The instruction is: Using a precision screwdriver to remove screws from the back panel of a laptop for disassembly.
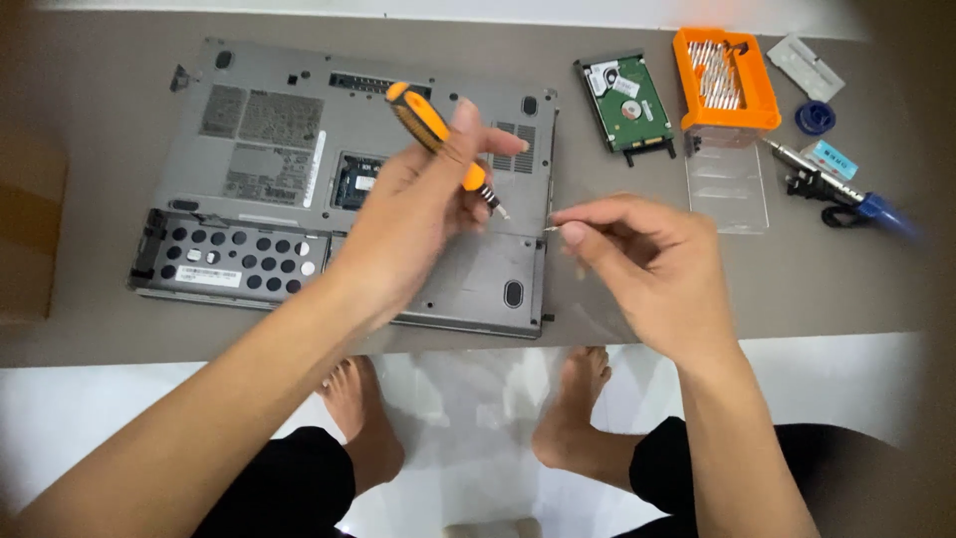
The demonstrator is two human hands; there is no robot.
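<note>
Drive [627, 103] is already out, on the tabletop [797, 279] right of our laptop [259, 149]. Left hand [418, 214] grips the screwdriver [438, 134]; right hand [647, 259] fingers [578, 231] pinch a screw [549, 229]. Base panel not yet off.

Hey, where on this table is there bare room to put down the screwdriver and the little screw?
Bare table lies along the near edge, right of the laptop and below the clear lid. A narrow strip runs between the laptop and the hard drive. The far right corner is crowded: orange bit case, soldering iron.
</note>
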